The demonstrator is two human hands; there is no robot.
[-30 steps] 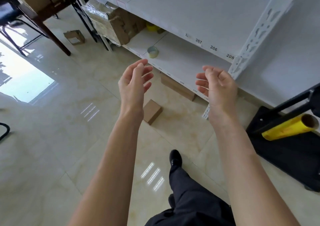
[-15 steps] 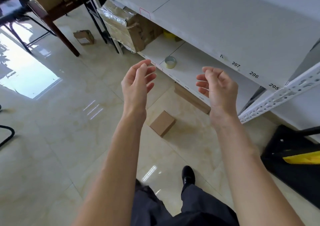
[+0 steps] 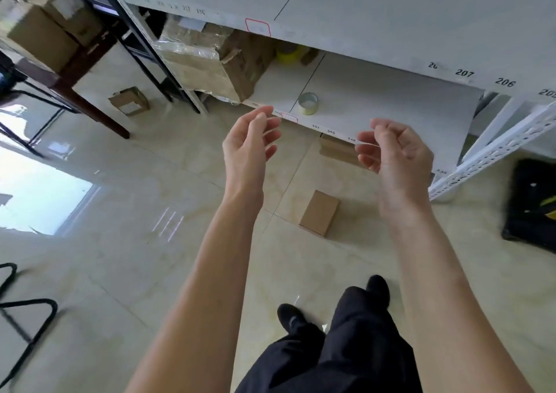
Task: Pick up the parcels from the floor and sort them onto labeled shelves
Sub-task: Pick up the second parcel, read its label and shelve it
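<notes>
fingers empty; shelf holds tape roll (upright)

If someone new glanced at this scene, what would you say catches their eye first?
Two bare hands, the left hand and right hand, are raised mid-frame, open and empty. Below and between them a small cardboard box lies on the glossy tiled floor. Behind the hands, a white shelf with number labels holds a tape roll near its front edge.
</notes>
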